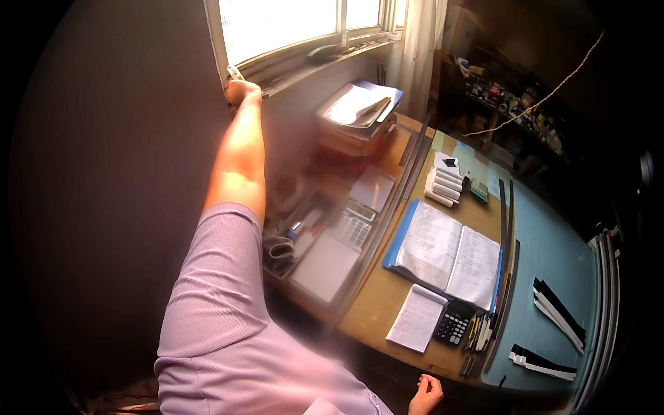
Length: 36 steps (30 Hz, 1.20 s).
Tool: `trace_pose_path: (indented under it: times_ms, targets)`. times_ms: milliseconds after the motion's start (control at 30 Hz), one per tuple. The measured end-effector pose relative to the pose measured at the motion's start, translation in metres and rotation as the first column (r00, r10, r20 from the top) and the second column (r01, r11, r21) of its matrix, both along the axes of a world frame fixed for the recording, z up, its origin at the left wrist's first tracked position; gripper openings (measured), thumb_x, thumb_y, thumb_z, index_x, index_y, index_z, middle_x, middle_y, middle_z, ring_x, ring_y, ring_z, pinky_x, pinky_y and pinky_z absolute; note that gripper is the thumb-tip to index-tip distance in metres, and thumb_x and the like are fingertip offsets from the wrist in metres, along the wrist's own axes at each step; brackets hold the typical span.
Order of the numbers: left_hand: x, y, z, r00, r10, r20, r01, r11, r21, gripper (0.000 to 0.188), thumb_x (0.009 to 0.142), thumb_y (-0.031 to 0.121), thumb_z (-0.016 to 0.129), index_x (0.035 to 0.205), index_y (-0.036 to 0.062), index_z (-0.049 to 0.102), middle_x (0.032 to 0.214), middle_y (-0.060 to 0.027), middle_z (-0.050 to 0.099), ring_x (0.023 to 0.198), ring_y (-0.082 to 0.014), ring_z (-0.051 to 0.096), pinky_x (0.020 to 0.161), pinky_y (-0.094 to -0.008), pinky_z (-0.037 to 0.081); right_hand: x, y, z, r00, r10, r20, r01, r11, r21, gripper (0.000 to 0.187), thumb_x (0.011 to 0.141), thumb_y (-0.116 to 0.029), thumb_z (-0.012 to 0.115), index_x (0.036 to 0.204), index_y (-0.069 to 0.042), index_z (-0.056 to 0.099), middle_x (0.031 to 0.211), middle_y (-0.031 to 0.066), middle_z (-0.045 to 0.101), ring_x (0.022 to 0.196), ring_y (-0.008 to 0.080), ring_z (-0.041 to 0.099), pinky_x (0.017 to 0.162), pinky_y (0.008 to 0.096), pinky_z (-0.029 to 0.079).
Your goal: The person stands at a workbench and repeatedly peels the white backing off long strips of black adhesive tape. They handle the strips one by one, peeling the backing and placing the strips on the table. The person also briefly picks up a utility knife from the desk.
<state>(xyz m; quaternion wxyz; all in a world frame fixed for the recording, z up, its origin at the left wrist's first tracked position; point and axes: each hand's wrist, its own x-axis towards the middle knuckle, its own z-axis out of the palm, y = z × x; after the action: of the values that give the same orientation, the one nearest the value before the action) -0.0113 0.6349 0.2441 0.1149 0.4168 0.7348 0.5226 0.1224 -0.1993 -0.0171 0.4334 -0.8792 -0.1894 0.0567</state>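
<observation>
My left arm stretches up and away to the lower left corner of a bright window (283,28). My left hand (243,91) is closed there, with a small pale thing (236,73) showing at its fingers; its kind cannot be made out. The hand is right against the window frame (216,38), at the end of the sill (297,72). Low in the picture, my right hand (425,395) hangs by the desk's near edge, its fingers loosely curled and nothing visible in them. Nearest to it are a notepad (416,318) and a black calculator (452,324).
On the desk (366,325) lie an open binder (449,252), pens (478,333) and paper bundles (446,181). Left of it, a lower surface bears another calculator (357,223) and a paper stack (360,104). Dark strips (559,315) lie on a blue-green top (546,256). A cord (532,107) hangs at upper right.
</observation>
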Motion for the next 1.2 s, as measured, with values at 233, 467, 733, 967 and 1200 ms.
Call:
trace_pose_path:
  times_ms: [233,467,733,967,1200]
  targets:
    - [-0.002,0.003,-0.007,0.989,0.145,0.011,-0.145,0.989,0.043,0.021,0.091,0.018,0.070,0.104,0.0028,0.074,0.104,-0.0167,0.074,0.097,-0.0338,0.073,0.079,-0.0439,0.060,-0.018,0.011,0.010,0.996,-0.019,-0.086,0.021,0.999,0.027,0.011,0.092,-0.003,0.065,0.099,0.001,0.073,0.094,0.0126,0.073,0.082,0.0198,0.069,0.075,0.0320,0.054]
    - [0.066,-0.081,-0.033,0.932,0.166,-0.323,0.068,0.793,0.605,0.039,0.087,0.014,0.069,0.116,0.0023,0.045,0.115,-0.0196,0.055,0.103,-0.0375,0.060,0.090,-0.0475,0.049,-0.012,0.018,-0.013,0.987,-0.138,0.079,0.136,0.990,0.029,0.023,0.085,-0.003,0.070,0.079,0.000,0.048,0.069,0.0094,0.047,0.062,0.0240,0.046,0.059,0.0378,0.040]
    - [0.122,-0.317,-0.192,0.219,-0.926,-0.308,0.953,0.136,0.269,0.054,0.095,0.033,0.073,0.066,0.0068,0.036,0.064,0.0031,0.029,0.061,-0.0089,0.028,0.053,-0.0280,0.028,-0.041,0.008,0.004,0.963,-0.259,0.073,0.262,0.965,-0.033,0.045,0.083,-0.009,0.076,0.066,0.000,0.036,0.060,0.0209,0.035,0.055,0.0350,0.027,0.050,0.0446,0.030]
    - [0.072,-0.559,-0.298,-0.323,-0.941,0.102,0.916,-0.337,-0.216,0.051,0.095,0.018,0.074,0.064,0.0062,0.034,0.060,0.0035,0.029,0.060,-0.0071,0.026,0.049,-0.0304,0.021,0.036,-0.109,-0.052,0.853,-0.508,0.117,0.508,0.861,0.035,0.035,0.091,-0.014,0.071,0.070,-0.003,0.045,0.058,0.0123,0.046,0.053,0.0182,0.042,0.052,0.0378,0.037]
    - [0.086,-0.717,-0.320,-0.253,-0.850,0.462,0.876,-0.404,-0.263,0.052,0.099,0.027,0.068,0.066,0.0080,0.033,0.064,0.0063,0.030,0.062,-0.0062,0.027,0.052,-0.0283,0.022,0.244,-0.262,-0.131,0.679,-0.670,0.299,0.716,0.695,-0.069,0.013,0.090,-0.015,0.069,0.099,-0.008,0.075,0.095,0.0131,0.071,0.089,0.0333,0.069,0.077,0.0405,0.054]
